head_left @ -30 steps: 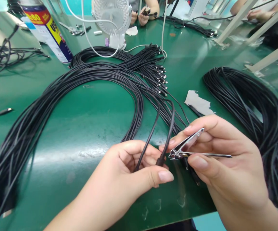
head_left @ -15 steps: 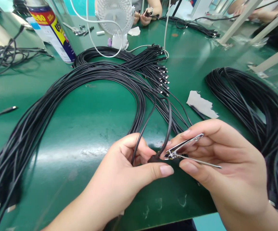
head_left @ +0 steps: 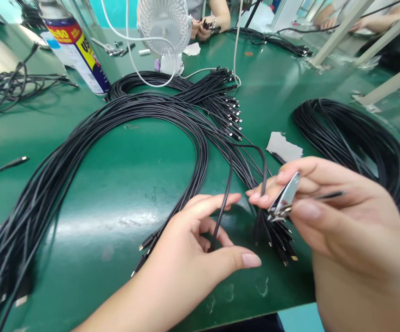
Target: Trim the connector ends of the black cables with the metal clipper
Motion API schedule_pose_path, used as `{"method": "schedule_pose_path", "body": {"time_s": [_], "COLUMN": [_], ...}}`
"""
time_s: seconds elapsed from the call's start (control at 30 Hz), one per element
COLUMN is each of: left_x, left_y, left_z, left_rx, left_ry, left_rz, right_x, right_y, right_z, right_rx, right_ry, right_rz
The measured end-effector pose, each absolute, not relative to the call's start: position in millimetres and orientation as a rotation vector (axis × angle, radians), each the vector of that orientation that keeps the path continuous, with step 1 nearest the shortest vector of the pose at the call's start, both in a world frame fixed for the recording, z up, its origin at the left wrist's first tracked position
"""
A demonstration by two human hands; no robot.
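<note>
Step in hand, as I judge it: a single cord (head_left: 226,191) singled out between the hands, clipper (head_left: 286,196) at the ready. Blades well apart from that cord, so no cut being made on it.

Left hand (head_left: 200,237): thumb and forefinger spread wide; cord caught in the curl of the other fingers, its near end hidden. Right hand (head_left: 338,216): grip grasping the clipper, thumb on one side, fingers on the other. A second cord (head_left: 264,168) comes down to its fingertips; cannot tell whether pinched or merely touching, nor whether both are one length.

Next move, I'd guess, calls for left thumb and forefinger to close on whatever is being worked, clipper kept off good cord.

Bearings: first cord's long axis rises from left hand, away from the wearer, slightly rightward, to the bundle (head_left: 144,105) on the worktop (head_left: 141,161). Second arches over, then drops nearly straight. Clipper aslant, blades down-left, lever ends up and right. Below it, plugs (head_left: 290,253) point toward the wearer.
</note>
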State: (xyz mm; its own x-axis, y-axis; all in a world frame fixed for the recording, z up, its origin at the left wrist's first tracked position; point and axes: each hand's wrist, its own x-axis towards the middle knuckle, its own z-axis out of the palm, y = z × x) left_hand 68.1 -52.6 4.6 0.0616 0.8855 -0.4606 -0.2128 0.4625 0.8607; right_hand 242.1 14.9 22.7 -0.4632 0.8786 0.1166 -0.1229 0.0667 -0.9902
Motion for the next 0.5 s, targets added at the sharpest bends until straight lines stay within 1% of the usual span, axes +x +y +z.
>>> {"method": "schedule_pose_path", "body": {"time_s": [0.13, 0.27, 0.37, 0.5], "left_x": [49.7, 35.1, 37.3, 45.6], "left_y": [-63.1, -69.8, -66.6, -57.9], "left_z": [8.4, 16.6, 18.2, 15.3], "left_rx": [0.593, 0.655, 0.541, 0.478], "left_ry": [0.942, 0.802, 0.785, 0.964], "left_rz": [0.877, 0.737, 0.740, 0.826], "right_x": [260.0, 287.4, 299.5, 302.8], "right_y": [29.6, 41.0, 46.3, 46.3], "right_z": [29.7, 36.2, 39.4, 38.8], "right_rx": [-1.055, -1.229, -1.311, -1.388], "right_ry": [-1.579, -2.046, -2.157, -2.043], "right_rz": [1.218, 1.104, 1.038, 0.860]}}
